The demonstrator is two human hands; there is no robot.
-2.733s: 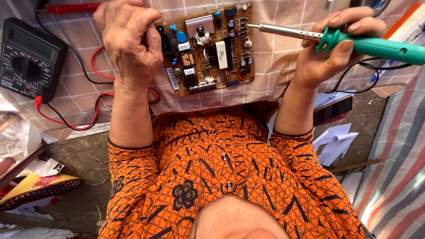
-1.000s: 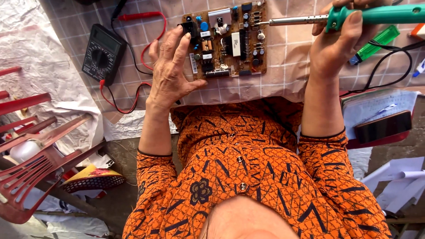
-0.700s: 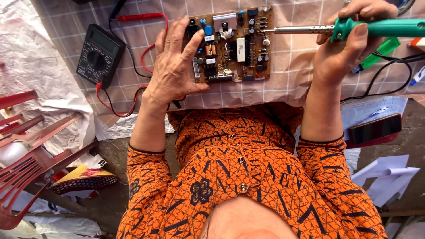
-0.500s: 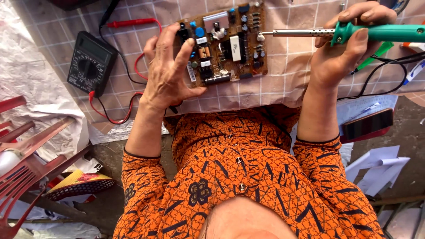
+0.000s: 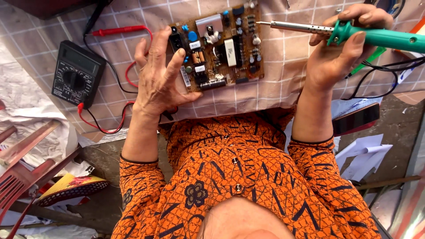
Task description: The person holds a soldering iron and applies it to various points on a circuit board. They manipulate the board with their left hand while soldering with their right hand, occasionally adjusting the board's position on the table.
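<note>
Left hand [image 5: 159, 84] flat and spread on the near-left corner of the circuit board [image 5: 219, 46], fingers [image 5: 152, 48] fanned over its left edge, thumb hooked under the near edge; pinning, not pinching; board lies face up, brown, crowded w/ blue caps, a grey heat sink and a white block, on the checked cloth of the worktop [image 5: 274, 71], near the worktop's near edge, roughly mid-width. Right hand [image 5: 341, 53] closed around the green handle of the soldering iron [image 5: 336, 33], thumb on top; metal barrel points left, tip hanging just off the board's far-right corner, apart from it, not touching any part. Change vs half a sec ago: left hand has slid a bit lower on the board, uncovering more of the left-side components; iron tip has lifted slightly higher and stayed level; board itself hardly shifted; compared w/ approx 3 s back, left hand came down from above the board to a firm hold. Reads as: board steadied, iron poised, no contact w/ a joint yet. Multimeter [image 5: 77, 73] w/ black and red leads sits toward the worktop's left edge, well apart from both hands; red probe [image 5: 117, 31] lies at far left of the board; black cable [image 5: 376, 82] trails by the right edge.
</note>
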